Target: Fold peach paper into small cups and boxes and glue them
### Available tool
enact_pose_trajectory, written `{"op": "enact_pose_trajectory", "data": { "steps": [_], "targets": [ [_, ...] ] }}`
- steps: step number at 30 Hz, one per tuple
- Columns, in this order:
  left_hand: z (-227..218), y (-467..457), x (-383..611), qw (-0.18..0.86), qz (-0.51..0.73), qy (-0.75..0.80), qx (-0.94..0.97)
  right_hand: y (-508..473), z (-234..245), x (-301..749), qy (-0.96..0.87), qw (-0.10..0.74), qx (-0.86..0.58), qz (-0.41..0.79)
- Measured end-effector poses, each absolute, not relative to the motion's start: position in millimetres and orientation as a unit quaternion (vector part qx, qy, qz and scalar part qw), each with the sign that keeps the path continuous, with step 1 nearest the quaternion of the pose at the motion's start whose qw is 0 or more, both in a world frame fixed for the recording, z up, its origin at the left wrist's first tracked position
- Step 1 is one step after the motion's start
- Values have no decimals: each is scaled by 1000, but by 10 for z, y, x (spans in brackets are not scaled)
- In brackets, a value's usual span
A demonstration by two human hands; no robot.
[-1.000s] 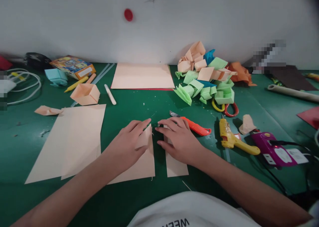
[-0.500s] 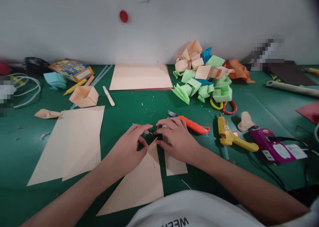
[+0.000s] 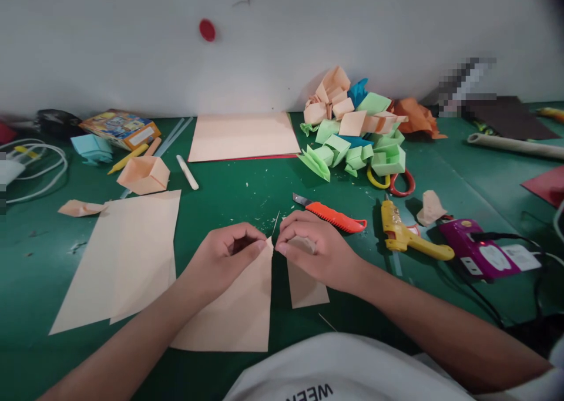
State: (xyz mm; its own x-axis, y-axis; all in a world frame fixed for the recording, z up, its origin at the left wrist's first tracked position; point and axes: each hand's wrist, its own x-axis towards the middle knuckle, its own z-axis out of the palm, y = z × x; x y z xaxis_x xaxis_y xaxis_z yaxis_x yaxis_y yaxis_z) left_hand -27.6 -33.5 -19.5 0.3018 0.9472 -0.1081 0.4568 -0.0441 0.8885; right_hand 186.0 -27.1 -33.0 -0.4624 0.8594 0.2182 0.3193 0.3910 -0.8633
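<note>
My left hand (image 3: 233, 257) pinches the top corner of a peach paper sheet (image 3: 240, 310), thumb over the fingers. Close beside it, my right hand (image 3: 315, 248) is closed in a pinch, with a thin paper sliver (image 3: 276, 222) sticking up at its fingertips. Partly under my right hand lies a smaller peach paper piece (image 3: 306, 286). An orange utility knife (image 3: 337, 216), its blade out, rests just beyond that hand.
Peach sheets (image 3: 123, 254) lie at left, near a folded paper box (image 3: 144, 175) and a white marker (image 3: 187, 172). A pile of folded paper (image 3: 352, 125) covers scissors (image 3: 403, 182) at back right. A yellow glue gun (image 3: 412, 236) and purple power adapter (image 3: 480, 251) sit at right.
My left fingers have closed on the sheet's corner, and the sheet has swung so its lower edge lies more level. My right fingers have drawn together, with the sliver now showing at their tips.
</note>
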Motion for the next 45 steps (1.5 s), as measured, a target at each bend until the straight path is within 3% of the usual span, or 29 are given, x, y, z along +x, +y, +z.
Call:
{"op": "enact_pose_trajectory", "data": {
  "steps": [22,34,45],
  "targets": [
    [-238,-397,-203,449,230,536,677,-307,-384,1758,-720,352,-394,450],
    [-255,-392,-210,470,300,509,656,-321,-451,1708,-635,411,-395,521],
    [-248,-400,-239,462,299,528,647,-319,-418,1728,-694,384,-377,479]
  ]
}}
